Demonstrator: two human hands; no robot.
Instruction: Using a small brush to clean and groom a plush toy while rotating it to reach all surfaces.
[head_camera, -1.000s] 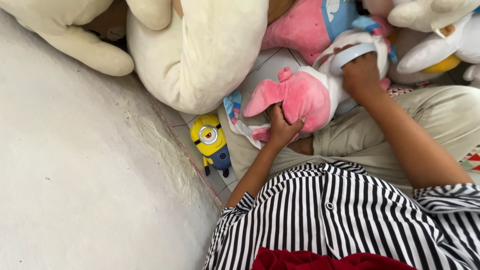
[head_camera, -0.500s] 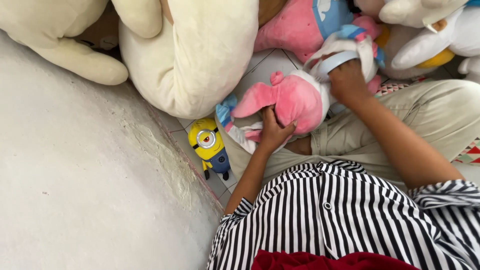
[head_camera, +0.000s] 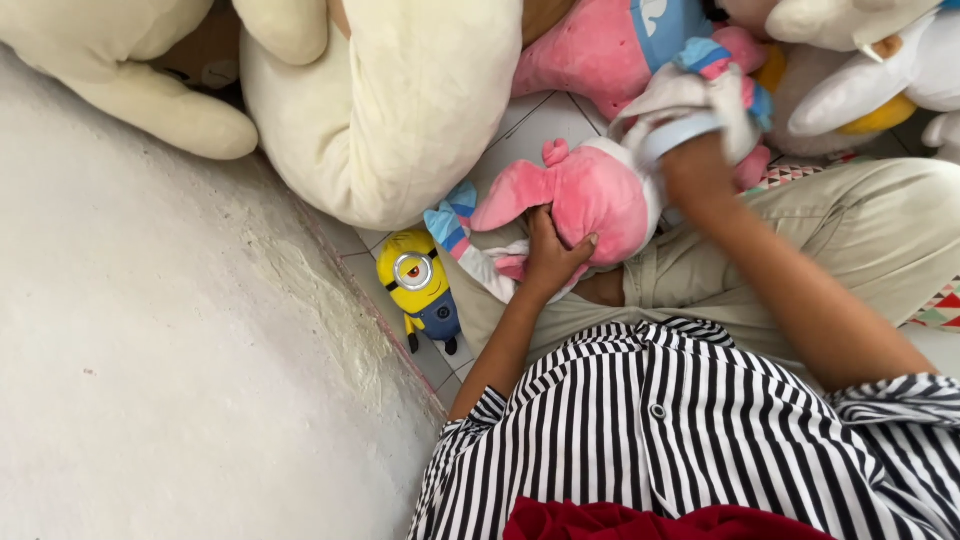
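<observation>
Two hands were pressed to a pink plush toy (head_camera: 590, 195): left hand (head_camera: 552, 252) fingers curled beneath, right hand (head_camera: 692, 170) grip hidden above.

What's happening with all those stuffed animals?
A person in a striped shirt sits on the floor among a pile of soft toys. Their left hand presses on the underside of a pink plush toy in their lap, and their right hand grips its white and blue part higher up. A small yellow toy with one goggle eye lies on the tiles beside a big cream plush.
</observation>
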